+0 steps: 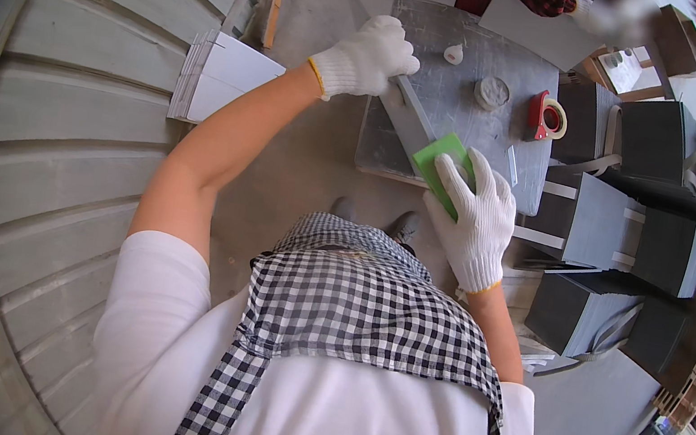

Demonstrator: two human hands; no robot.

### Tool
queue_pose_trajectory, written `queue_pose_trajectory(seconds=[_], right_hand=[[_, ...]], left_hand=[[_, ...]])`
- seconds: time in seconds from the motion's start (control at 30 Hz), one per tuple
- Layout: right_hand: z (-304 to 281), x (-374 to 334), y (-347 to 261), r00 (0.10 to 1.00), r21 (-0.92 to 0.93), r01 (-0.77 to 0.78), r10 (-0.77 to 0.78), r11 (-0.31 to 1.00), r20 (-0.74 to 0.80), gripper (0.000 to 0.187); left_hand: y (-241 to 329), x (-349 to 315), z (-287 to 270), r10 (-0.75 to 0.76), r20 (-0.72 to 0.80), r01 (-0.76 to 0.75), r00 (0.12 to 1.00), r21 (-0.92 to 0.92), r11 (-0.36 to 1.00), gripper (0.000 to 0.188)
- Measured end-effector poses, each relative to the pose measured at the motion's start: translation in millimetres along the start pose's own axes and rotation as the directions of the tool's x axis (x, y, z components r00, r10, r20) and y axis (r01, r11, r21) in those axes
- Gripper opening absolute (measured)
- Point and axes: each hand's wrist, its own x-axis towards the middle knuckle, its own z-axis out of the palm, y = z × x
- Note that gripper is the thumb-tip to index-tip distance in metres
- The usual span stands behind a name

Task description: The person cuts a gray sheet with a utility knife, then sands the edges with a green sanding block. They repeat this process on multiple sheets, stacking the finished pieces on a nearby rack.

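A long grey strip (414,114) slants across the left edge of the grey table (473,32). The gloved left hand (362,58) is closed around the strip at that edge; the gloved right hand (478,215) grips a green block (442,160) at the strip's near end, over the table's near part. On the tabletop: a round shallow container (491,94), contents indistinct; toward the table's right edge, a red dispenser (535,115) holding a roll of tape (561,121).
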Motion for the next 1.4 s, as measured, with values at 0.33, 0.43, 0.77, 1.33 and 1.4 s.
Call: queue_pose_trajectory(seconds=[0.33,0.43,0.77,1.33,1.4], right_hand=[[34.5,62.3,26.1,0.97,0.325,-0.03,0.107,0.945,-0.22,0.052],[81.2,40.2,85.6,0.873,0.712,-0.352,0.488,0.608,0.015,0.055],[221.5,-15.6,143.6,0.852,-0.033,-0.519,0.52,0.854,0.064,0.066],[113.8,34.7,1.7,0.631,0.992,-0.11,0.767,-0.057,0.114,0.055],[128.3,32.1,2.2,0.638,0.998,-0.033,0.768,-0.055,0.064,0.055]], left_hand=[[-7.0,-0.3,3.2,-0.005,0.014,0.005,1.0,0.037,0.999,0.042],[0.7,9.4,-5.1,-0.011,0.031,0.012,0.999,-0.029,1.0,0.043],[0.9,14.7,-13.3,0.015,0.048,-0.015,0.999,-0.006,1.0,0.046],[4.7,17.5,-10.7,0.083,-0.012,-0.083,0.997,-0.024,0.996,0.047],[4.9,15.5,-13.1,0.089,-0.03,-0.09,0.996,-0.025,0.996,0.046]])
